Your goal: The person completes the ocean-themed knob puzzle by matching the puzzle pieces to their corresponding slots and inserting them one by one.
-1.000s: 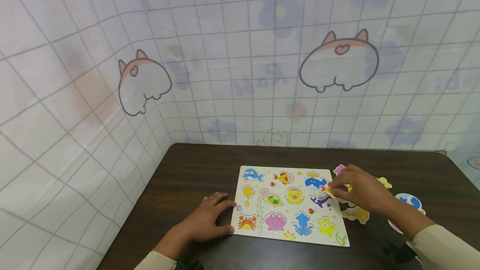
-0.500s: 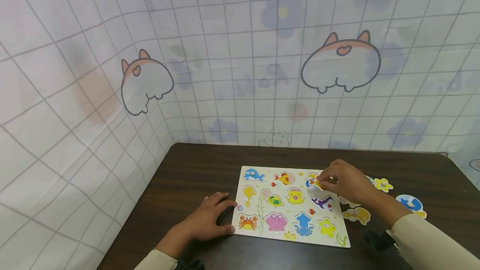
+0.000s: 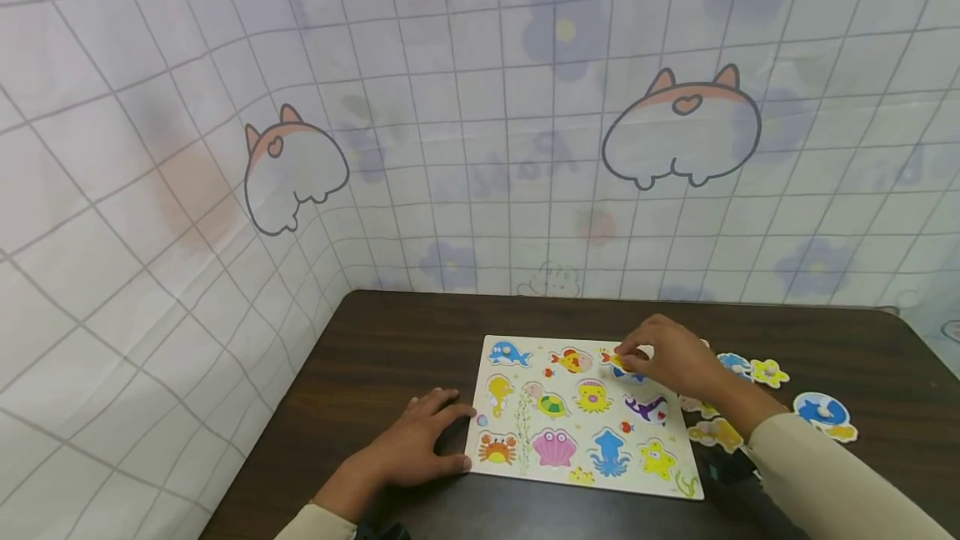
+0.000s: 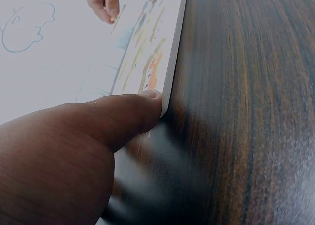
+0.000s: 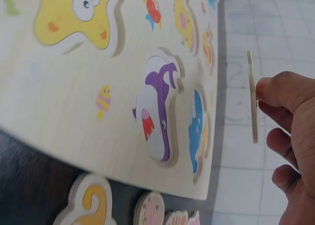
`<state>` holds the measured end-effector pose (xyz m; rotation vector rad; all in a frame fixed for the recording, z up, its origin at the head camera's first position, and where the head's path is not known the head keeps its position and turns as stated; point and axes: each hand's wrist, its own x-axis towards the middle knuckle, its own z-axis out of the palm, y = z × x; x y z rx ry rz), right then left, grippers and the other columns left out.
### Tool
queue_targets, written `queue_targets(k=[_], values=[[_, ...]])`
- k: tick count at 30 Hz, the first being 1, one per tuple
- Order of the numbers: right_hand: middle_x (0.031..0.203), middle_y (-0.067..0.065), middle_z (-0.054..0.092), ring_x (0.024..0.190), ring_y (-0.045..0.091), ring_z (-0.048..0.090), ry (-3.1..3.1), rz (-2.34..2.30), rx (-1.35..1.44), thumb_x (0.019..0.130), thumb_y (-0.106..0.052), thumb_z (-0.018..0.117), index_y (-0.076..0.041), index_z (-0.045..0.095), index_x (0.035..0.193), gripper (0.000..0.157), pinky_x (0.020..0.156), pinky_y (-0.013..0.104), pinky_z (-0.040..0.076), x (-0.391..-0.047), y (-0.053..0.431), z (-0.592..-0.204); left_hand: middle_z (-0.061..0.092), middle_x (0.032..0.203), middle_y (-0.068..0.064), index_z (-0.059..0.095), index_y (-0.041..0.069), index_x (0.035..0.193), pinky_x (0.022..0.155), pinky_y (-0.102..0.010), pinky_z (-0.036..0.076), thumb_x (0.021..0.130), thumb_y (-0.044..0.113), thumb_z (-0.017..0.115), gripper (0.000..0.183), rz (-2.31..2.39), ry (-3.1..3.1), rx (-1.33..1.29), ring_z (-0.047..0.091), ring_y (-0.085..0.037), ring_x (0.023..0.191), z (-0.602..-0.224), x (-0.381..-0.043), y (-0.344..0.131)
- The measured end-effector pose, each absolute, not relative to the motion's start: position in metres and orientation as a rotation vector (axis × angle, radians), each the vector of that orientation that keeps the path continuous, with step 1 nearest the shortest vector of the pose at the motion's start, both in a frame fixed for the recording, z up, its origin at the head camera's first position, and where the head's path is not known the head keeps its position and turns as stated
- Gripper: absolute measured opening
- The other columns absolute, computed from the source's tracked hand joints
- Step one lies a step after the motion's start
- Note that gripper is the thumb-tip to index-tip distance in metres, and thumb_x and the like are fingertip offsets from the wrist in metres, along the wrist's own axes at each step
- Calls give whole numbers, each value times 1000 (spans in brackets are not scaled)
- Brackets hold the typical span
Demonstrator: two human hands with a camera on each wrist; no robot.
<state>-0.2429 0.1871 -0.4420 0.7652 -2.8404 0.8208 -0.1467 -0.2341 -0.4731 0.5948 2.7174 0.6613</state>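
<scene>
A pale wooden puzzle board with printed sea animals lies flat on the table. My right hand pinches a small, thin red and yellow fish piece above the board's far right part. In the right wrist view this fish piece appears edge-on, raised off the board. My left hand rests by the board's left edge with its fingers spread. Its thumb touches the near left corner, as the left wrist view shows of the left hand. A knob shows on the blue dolphin.
Loose puzzle pieces lie on the dark table right of the board. They include a yellow star-shaped piece, a blue and white whale piece and a yellow piece. A patterned cloth hangs behind and at the left.
My right hand has moved left over the board with the fish piece, from the right edge to near the far edge. The left hand has stayed in place.
</scene>
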Motion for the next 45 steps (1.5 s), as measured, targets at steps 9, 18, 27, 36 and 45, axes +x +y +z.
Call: queue_targets(k=[9,18,27,36,45], values=[[103,-2,65,92,18,57,-2878,839,725,89,-19,83,-25,82,95,8,70,32,54,-252,176,-446,33,162,-10,52,31,148,120,-63,14,91,56,71,65,654,2721,619,22,-38,152,-472,-146,-233],[106,0,65,95,19,58,-2903,832,703,90,-19,81,-25,82,96,8,74,36,55,-257,166,-449,33,162,-9,52,33,147,120,-63,15,91,57,72,64,641,2726,608,22,-38,152,-471,-147,-232],[106,0,65,94,19,59,-2918,823,699,89,-21,82,-24,82,96,8,75,38,56,-264,150,-453,34,161,-9,52,32,147,120,-63,16,91,55,72,64,640,2732,622,23,-38,152,-470,-146,-232],[103,-4,65,99,19,58,-2912,840,761,90,-21,81,-26,82,95,7,82,43,55,-268,137,-456,33,162,-11,52,30,147,120,-64,15,91,53,72,64,655,2724,616,22,-40,152,-467,-143,-231],[104,-4,64,102,20,59,-2930,848,749,91,-22,80,-25,83,94,5,88,46,54,-274,126,-463,33,162,-8,51,32,148,120,-63,14,91,56,72,65,646,2731,593,22,-38,152,-472,-145,-233]])
